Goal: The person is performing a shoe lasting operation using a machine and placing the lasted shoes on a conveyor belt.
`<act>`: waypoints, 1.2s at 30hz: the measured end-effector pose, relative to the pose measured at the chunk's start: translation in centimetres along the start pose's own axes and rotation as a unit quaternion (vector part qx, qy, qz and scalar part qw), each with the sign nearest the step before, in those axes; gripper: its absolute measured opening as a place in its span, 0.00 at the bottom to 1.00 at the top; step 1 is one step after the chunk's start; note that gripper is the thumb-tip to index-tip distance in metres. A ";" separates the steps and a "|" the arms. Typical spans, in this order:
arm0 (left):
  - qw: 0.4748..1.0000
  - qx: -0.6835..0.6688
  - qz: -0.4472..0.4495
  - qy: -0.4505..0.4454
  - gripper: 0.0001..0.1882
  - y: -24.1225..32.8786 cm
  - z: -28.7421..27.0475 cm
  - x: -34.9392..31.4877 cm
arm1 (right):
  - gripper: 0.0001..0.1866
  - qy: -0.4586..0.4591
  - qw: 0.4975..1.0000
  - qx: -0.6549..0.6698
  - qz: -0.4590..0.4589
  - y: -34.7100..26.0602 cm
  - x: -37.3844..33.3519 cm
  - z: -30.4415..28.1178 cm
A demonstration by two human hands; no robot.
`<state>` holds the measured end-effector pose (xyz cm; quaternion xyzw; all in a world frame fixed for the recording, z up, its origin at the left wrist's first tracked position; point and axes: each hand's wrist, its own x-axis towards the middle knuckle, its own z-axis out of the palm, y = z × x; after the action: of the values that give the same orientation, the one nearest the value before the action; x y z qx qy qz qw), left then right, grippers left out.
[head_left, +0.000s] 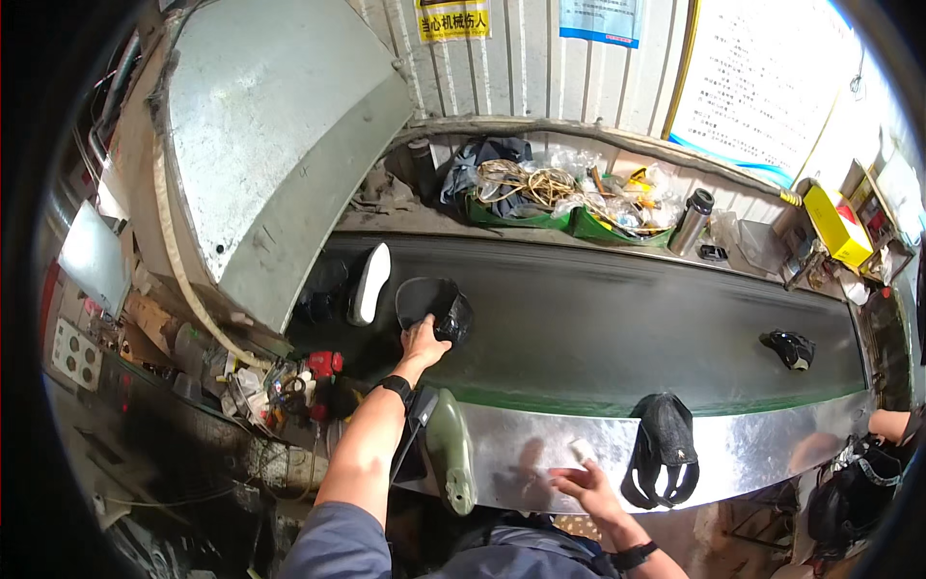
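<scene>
- Saw a dark belt under the left hand, stretching far to its right, with a shiny metal ledge along the nearer side, behind the right hand.
- Noticed a green shoe form lying across the ledge between both hands, just beside the left forearm, so partly blocking the way from one hand to the other.
- Found a white sole near the left hand, on its left, and a big grey metal cover farther beyond.
- Saw a black shoe upper just right of the right hand, and a small black shoe piece well apart, farther forward.
- Noticed, well beyond both hands, green trays full of cords and plastic bags, then a steel flask.
- Saw the black piece on the belt, directly in front of the left hand: wide, rounded, somewhat shiny at the right.
- Saw the left hand stretched forward, touching the near side of the black piece; could not tell between pinching and only pressing.
- Saw the right hand with fingers partly spread, and a small white bit at their ends; could not tell whether held or worn.
- Could not make out the dark object left of the white sole, nor the part of the black piece beneath the left hand.
- Found another person's forearm cut off by the picture's edge, far right of the right hand.
</scene>
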<state>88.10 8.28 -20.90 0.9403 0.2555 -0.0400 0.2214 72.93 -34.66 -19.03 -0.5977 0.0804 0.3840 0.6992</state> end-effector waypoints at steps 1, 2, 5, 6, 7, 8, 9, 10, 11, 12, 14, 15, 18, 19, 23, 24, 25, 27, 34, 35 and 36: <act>0.996 -0.066 0.058 0.009 0.32 0.7 -0.5 0.2 | 0.38 0.013 1.000 0.024 0.006 -0.8 0.2 -0.4; 0.991 -0.118 0.065 -0.014 0.25 1.6 -0.9 0.2 | 0.46 0.025 0.996 0.079 0.012 -1.4 0.3 -0.7; 0.915 -0.251 0.223 -0.222 0.18 4.1 -1.8 -0.8 | 0.57 0.031 0.973 0.225 0.038 -2.9 2.9 -0.2; 0.854 -0.282 0.265 -0.348 0.18 4.3 -2.0 -0.7 | 0.50 0.040 0.954 0.292 0.052 -3.2 3.9 0.1; 0.861 -0.261 0.319 -0.299 0.18 4.0 -2.2 -0.1 | 0.45 0.030 0.938 0.342 0.043 -3.4 4.9 0.2; 0.884 -0.287 0.293 -0.225 0.19 3.3 -2.5 1.0 | 0.40 0.008 0.918 0.394 0.036 -3.6 5.6 0.2; 0.926 -0.264 0.240 -0.121 0.20 2.0 -2.9 2.8 | 0.33 0.020 0.919 0.394 0.015 -3.8 6.3 0.1; 0.938 -0.260 0.228 0.007 0.21 0.2 -3.0 4.8 | 0.34 -0.015 0.928 0.373 -0.005 -4.0 6.7 -0.1; 0.964 -0.151 0.184 0.115 0.26 -2.5 -3.3 6.9 | 0.34 0.014 0.928 0.372 0.029 -4.0 6.7 -0.5; 0.977 -0.071 0.067 0.187 0.35 -5.0 -3.1 8.9 | 0.34 0.055 0.925 0.371 0.065 -3.9 6.6 -0.9; 0.966 0.105 -0.155 0.179 0.47 -11.2 -2.7 11.0 | 0.36 0.116 0.918 0.363 0.106 -3.5 5.5 -1.6; 0.982 -0.009 -0.157 0.107 0.50 -14.7 -3.2 11.1 | 0.36 0.097 0.917 0.375 0.094 -3.1 4.7 -1.7; 0.983 -0.075 -0.153 0.067 0.53 -17.9 -1.7 11.3 | 0.35 0.066 0.907 0.405 0.094 -2.6 2.7 -1.7; 0.984 -0.038 -0.146 0.093 0.54 -17.6 -1.2 10.8 | 0.34 0.033 0.914 0.395 0.091 -2.6 2.1 -1.6; 0.980 0.024 -0.044 0.191 0.43 -12.1 -1.0 6.3 | 0.30 0.015 0.921 0.385 0.053 -3.3 -0.8 -2.1; 0.979 0.009 -0.025 0.201 0.43 -10.3 -1.6 4.4 | 0.31 -0.008 0.919 0.393 0.041 -3.4 -1.4 -2.5; 0.972 0.024 0.073 0.222 0.40 -8.5 -2.2 2.3 | 0.31 -0.022 0.917 0.397 0.034 -3.5 -2.1 -2.8; 0.939 0.009 0.230 0.256 0.32 -4.4 -2.9 -2.4 | 0.34 -0.024 0.912 0.408 0.034 -3.2 -3.0 -3.7; 0.896 -0.042 0.425 0.122 0.22 7.6 -0.4 -17.2 | 0.36 0.055 0.939 0.341 0.005 -1.7 -5.6 -8.2; 0.886 -0.047 0.447 0.110 0.22 8.5 0.8 -19.2 | 0.36 0.035 0.937 0.348 -0.002 -1.6 -6.0 -8.7; 0.879 -0.048 0.465 0.093 0.22 9.1 2.0 -21.2 | 0.30 0.084 0.948 0.307 -0.026 -1.6 -6.4 -9.2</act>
<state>74.34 -9.45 -15.09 0.9384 -0.1900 0.1673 0.2352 72.67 -45.69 -16.66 -0.3864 0.2374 0.2707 0.8491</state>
